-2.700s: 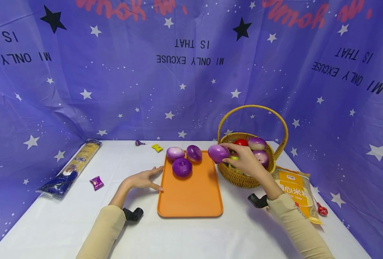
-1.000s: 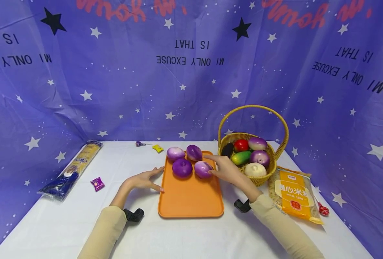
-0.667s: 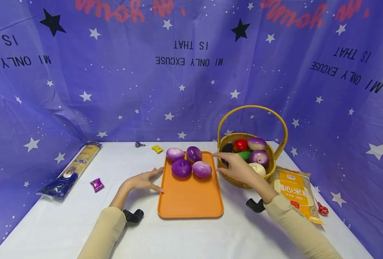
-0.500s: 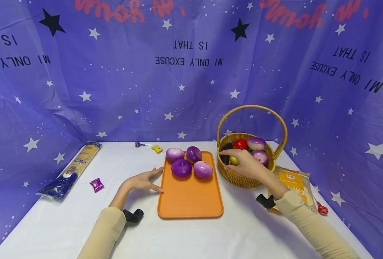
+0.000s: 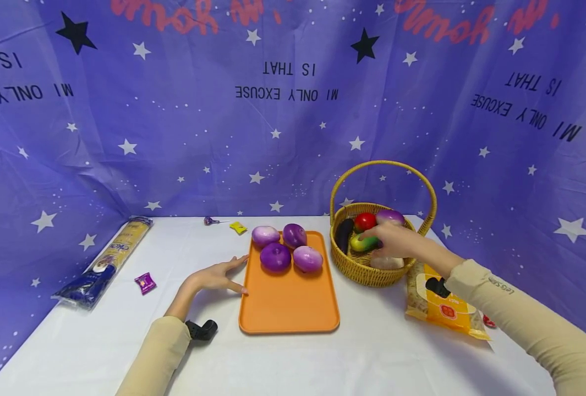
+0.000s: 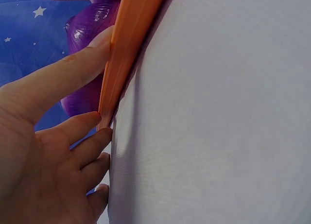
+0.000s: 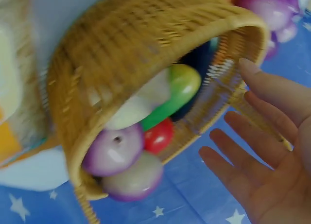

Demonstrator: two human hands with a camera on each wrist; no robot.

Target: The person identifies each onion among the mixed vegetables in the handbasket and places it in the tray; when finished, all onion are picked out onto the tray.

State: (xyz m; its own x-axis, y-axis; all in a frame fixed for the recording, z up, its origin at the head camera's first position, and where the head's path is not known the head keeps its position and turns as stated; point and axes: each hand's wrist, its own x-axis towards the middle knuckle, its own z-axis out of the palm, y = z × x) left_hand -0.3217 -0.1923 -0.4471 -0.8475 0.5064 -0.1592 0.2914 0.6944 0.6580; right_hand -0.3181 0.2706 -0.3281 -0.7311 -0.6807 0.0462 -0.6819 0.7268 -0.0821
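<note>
My left hand (image 5: 213,276) touches the left edge of an orange tray (image 5: 288,302), thumb and fingers extended; the left wrist view shows its fingertips (image 6: 103,131) along the tray's side. Several glossy purple onions (image 5: 275,257) sit grouped at the tray's far end, among them a paler purple-white onion (image 5: 307,259). My right hand (image 5: 396,242) reaches over the wicker basket (image 5: 367,275), its fingers spread and loose with nothing held, as the blurred right wrist view shows. Beneath it lie a yellow-green vegetable (image 5: 364,243) and a whitish onion (image 5: 387,263); the hand hides another purple onion.
Also inside the basket are a dark eggplant (image 5: 344,235), a red tomato (image 5: 365,222) and a purple-white onion (image 5: 389,216); its handle arches above. A yellow food bag (image 5: 446,308) lies right, a pasta pack (image 5: 107,264) left. Candies (image 5: 146,283) lie left of the tray.
My right hand set the pale purple onion on the tray beside the others, let it go, then moved right and back over the basket. My left hand stayed at the tray edge.
</note>
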